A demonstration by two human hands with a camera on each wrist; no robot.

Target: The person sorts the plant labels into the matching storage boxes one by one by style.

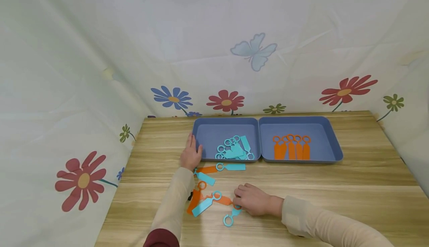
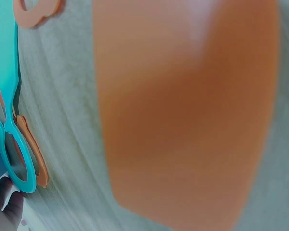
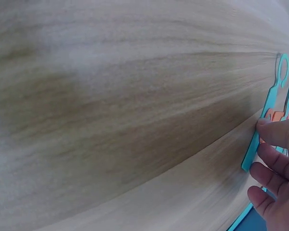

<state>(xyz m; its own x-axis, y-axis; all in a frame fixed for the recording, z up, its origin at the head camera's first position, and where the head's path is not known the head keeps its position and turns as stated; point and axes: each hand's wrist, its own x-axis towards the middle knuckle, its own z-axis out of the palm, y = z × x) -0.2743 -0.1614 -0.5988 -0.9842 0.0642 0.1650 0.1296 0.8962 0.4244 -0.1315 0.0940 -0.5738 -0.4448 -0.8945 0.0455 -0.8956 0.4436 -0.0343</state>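
A turquoise tag (image 1: 236, 212) is lying partly under the right hand (image 1: 254, 200), its fingers bending over it, grip impossible to tell; the left hand (image 1: 191, 156), fingers extended, is resting beside a blue tray (image 1: 207, 131). A wood-grain table (image 1: 365, 172) is standing before white sheeting (image 1: 187, 23) showing printed flowers (image 1: 226, 102).

The head view looks forward and down; both wrist views, close over the table (image 1: 321, 183), share its turquoise tags (image 2: 7, 57) at frame edge.
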